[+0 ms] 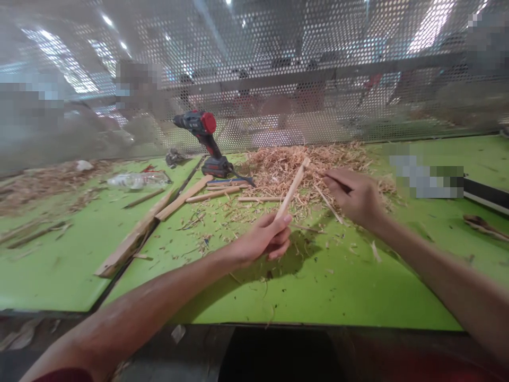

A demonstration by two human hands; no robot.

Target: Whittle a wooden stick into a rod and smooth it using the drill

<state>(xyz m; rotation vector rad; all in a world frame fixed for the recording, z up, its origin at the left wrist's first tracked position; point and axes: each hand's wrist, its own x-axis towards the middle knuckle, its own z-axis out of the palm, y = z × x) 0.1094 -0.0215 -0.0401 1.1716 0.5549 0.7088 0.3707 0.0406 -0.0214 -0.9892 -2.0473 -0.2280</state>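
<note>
My left hand (265,237) is wrapped round the lower end of a pale wooden stick (294,190), which tilts up and away to the right. The stick's far end looks slightly notched. My right hand (352,193) is closed just to the right of that end, its thumb and fingertips together. Curled wood fibres show between the fingertips and the stick, but I cannot make out what the fingers grip. Behind both hands lies a heap of wood shavings (274,159).
A cordless drill (207,140) stands upright at the back left of the green table (358,292). Wooden strips (217,194) lie before it, with a longer plank (135,236) further left. A clear plastic bottle (135,180) lies beyond. Behind rises a perforated metal screen (254,79).
</note>
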